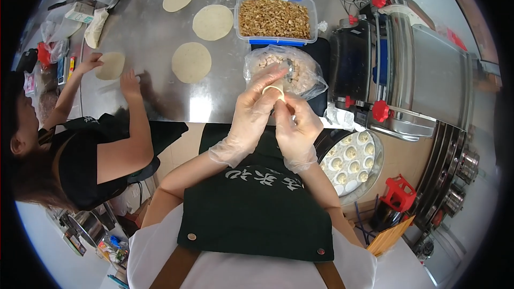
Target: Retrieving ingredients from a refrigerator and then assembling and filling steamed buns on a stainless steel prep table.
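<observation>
Both my hands wear clear plastic gloves and meet in front of my apron, at the table's edge. My left hand (254, 96) is curled around a small pale dough bun (274, 90), whose rim shows as a ring between the fingers. Against its near side, the fingertips of my right hand (296, 124) are pinched on the dough. Just beyond the hands, a clear plastic bag (315, 82) holds a pale, chunky filling. A metal utensil (289, 70), partly hidden by my left fingers, shows in front of it.
A clear tub of chopped nuts (274, 18) stands behind the bag. Flat dough rounds (191, 62) lie on the steel table. At left a co-worker's hands (130, 83) handle another round. A machine with red knobs (380, 111) stands right, above a tray of pleated buns (350, 153).
</observation>
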### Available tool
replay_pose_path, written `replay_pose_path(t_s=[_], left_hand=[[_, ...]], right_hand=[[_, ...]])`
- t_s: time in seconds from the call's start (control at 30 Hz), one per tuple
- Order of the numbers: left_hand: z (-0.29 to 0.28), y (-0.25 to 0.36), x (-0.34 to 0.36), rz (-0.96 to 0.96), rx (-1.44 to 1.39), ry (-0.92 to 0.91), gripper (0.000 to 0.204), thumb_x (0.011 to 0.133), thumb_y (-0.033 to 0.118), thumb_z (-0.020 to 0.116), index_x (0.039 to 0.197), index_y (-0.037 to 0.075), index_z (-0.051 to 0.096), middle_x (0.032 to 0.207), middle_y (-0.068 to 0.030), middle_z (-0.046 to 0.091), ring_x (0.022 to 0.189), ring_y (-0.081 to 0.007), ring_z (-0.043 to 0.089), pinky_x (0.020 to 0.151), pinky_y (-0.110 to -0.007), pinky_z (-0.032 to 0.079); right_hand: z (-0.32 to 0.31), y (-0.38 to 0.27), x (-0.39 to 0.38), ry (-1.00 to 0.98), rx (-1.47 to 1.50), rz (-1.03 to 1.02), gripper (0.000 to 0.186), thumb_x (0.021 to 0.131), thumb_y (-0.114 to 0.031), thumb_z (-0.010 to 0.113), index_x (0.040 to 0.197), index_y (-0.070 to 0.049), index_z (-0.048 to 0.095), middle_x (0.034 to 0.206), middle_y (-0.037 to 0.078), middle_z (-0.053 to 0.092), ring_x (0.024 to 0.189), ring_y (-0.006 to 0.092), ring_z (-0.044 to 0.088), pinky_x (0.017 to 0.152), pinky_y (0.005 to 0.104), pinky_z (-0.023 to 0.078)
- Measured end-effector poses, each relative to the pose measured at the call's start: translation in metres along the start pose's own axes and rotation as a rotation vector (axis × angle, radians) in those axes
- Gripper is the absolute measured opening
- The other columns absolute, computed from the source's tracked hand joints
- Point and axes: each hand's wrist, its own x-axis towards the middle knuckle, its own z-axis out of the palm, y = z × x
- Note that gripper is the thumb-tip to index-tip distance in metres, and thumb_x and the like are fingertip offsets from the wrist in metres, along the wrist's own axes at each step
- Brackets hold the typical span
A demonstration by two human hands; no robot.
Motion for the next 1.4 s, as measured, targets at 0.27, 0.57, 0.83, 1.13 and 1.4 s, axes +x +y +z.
replay_pose_path(t_s=[0.27,0.57,0.83,1.13,1.4], left_hand=[[-0.012,0.010,0.012,0.127,0.305,-0.179,0.035,0.094,0.005,0.052,0.127,0.005,0.063,0.145,-0.0187,0.042,0.129,-0.0245,0.047,0.101,-0.033,0.043],[-0.016,0.020,0.012,0.215,0.628,-0.266,0.040,0.095,0.003,0.052,0.134,0.003,0.056,0.149,-0.0163,0.040,0.132,-0.0245,0.046,0.107,-0.034,0.039],[-0.010,0.023,0.009,0.443,1.060,-0.202,0.052,0.091,0.014,0.059,0.140,0.002,0.047,0.144,-0.0233,0.044,0.129,-0.0339,0.049,0.105,-0.040,0.041],[0.004,-0.015,0.015,-0.096,-0.510,-0.090,0.072,0.093,0.070,0.037,0.120,0.005,0.054,0.117,-0.0126,0.060,0.105,-0.0207,0.060,0.091,-0.035,0.049],[0.009,-0.005,0.022,-0.173,-0.181,-0.165,0.061,0.099,0.061,0.036,0.114,0.006,0.058,0.105,-0.0055,0.061,0.098,-0.0149,0.060,0.088,-0.032,0.049]], right_hand=[[-0.012,0.012,0.003,-0.126,-0.198,-0.120,0.019,0.083,0.005,0.067,0.100,-0.002,0.061,0.079,0.012,0.068,0.063,0.0202,0.068,0.057,0.0299,0.052],[-0.013,0.006,0.007,-0.182,-0.202,-0.077,0.020,0.082,0.006,0.066,0.100,-0.004,0.062,0.073,0.011,0.067,0.059,0.0206,0.067,0.056,0.0305,0.052],[-0.015,0.001,0.006,-0.242,-0.218,-0.003,0.022,0.084,0.006,0.064,0.105,0.000,0.058,0.077,0.012,0.069,0.060,0.0155,0.065,0.058,0.0286,0.052],[-0.035,-0.006,0.006,-0.192,0.549,0.583,0.014,0.087,0.001,0.068,0.100,0.002,0.061,0.084,0.011,0.068,0.060,0.0098,0.059,0.056,0.0233,0.049],[-0.056,0.008,0.012,-0.199,-0.073,-0.123,0.028,0.077,0.008,0.074,0.104,0.001,0.067,0.103,0.011,0.062,0.084,0.0165,0.063,0.071,0.0262,0.051]])
